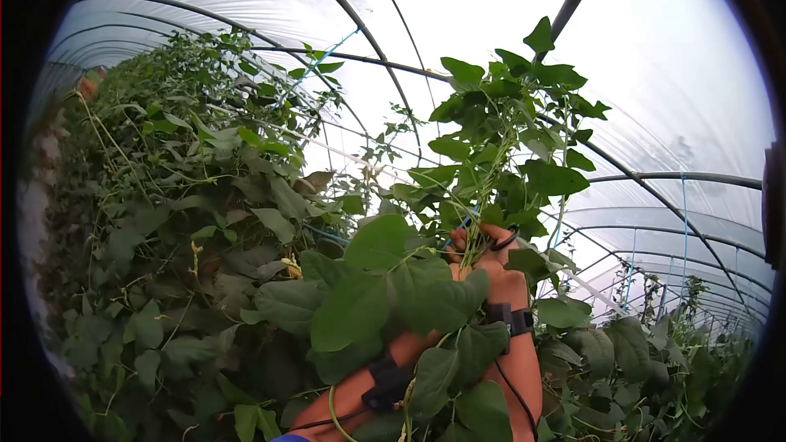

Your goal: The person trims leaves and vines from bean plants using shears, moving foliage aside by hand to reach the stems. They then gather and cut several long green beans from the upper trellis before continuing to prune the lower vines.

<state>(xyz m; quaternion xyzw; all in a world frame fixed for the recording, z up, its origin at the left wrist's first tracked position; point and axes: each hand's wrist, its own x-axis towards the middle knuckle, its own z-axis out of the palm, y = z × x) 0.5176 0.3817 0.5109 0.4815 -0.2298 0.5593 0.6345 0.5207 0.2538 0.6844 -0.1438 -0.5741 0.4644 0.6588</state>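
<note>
Both my hands are raised close together at a bundle of green climbing-bean vines [491, 160], whose leafy tops stand above them. My right hand [494, 252] is closed around the gathered stems, with a thin dark loop about one finger. Beside it, my left hand [456, 245] has its curled fingers against the same stems; most of that hand and its wrist are behind broad leaves [360, 303]. A piece of blue twine [468, 221] shows next to the stems at my fingers. Black straps with small boxes sit on my left wrist [388, 383] and right wrist [509, 319].
A dense wall of vines [155, 221] runs along the left, with more foliage [622, 360] at the lower right. A pale line [327, 147] slants across behind the bundle. Dark metal hoops [352, 12] carry the clear plastic roof, and blue strings [686, 221] hang at right.
</note>
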